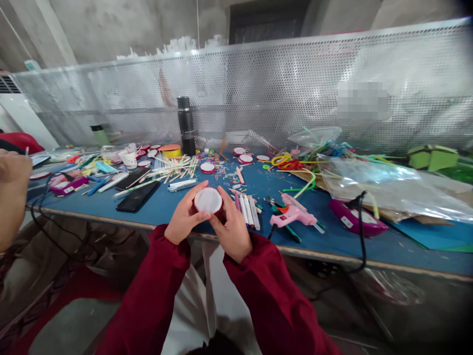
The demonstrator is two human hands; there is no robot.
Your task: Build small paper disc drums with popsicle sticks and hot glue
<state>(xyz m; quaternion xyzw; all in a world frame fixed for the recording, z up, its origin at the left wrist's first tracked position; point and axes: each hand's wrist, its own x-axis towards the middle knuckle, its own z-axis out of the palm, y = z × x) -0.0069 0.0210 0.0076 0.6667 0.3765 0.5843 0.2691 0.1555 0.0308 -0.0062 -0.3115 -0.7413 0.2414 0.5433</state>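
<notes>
Between my two hands is a small red-rimmed drum [208,200], its round white face turned up toward me. My left hand [187,213] grips its left side, with the thumb on the near edge. On the other side, my right hand [232,224] has its fingers curled round the rim and the thumb close to the left one. Both hands hold it just above the table's front edge. A similar red-rimmed drum [208,168] lies on the table behind them. Several markers [249,211] lie side by side right next to my right hand.
On the blue table [221,178] are a pink glue gun [293,212], pliers [275,203], a purple power strip [356,217], phones [139,196], wooden sticks [177,170] and a black bottle [186,127]. A metal mesh screen [266,93] stands behind. Another person's hand [13,192] shows at far left.
</notes>
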